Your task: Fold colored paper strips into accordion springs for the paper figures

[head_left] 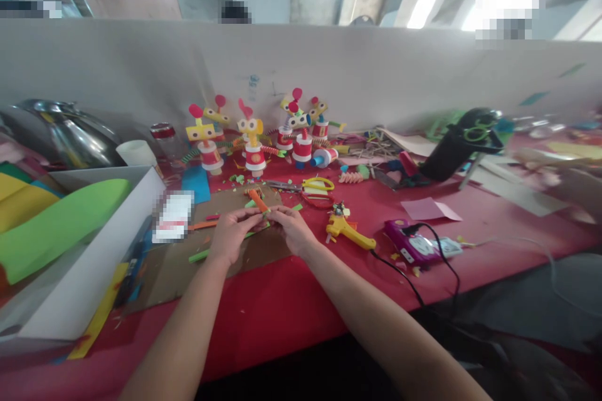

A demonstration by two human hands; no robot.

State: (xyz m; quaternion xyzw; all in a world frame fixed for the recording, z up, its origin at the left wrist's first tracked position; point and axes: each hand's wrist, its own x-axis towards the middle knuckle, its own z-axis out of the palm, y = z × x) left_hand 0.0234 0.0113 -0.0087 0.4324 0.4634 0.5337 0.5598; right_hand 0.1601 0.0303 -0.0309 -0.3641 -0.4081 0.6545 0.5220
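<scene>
My left hand point(236, 230) and my right hand point(292, 225) meet over a brown cardboard sheet point(174, 276), fingertips pinched close together. Between them is an orange paper strip point(259, 201), slanting up and left out of the fingers, with a bit of green at the fingertips. My fingers hide its lower end. Green paper strips point(199, 256) and another orange strip point(205, 225) lie on the cardboard around my hands. Just beyond are scissors point(317, 199) with red and yellow handles. A yellow glue gun point(348, 232) lies to the right of my right hand.
Several paper-cup figures point(254, 153) stand at the back against a white partition point(188, 62). On the left is a white box point(89, 250) of coloured sheets, with a metal jug point(79, 138) behind. A purple power strip point(414, 244) with cables and a black holder point(444, 150) are right.
</scene>
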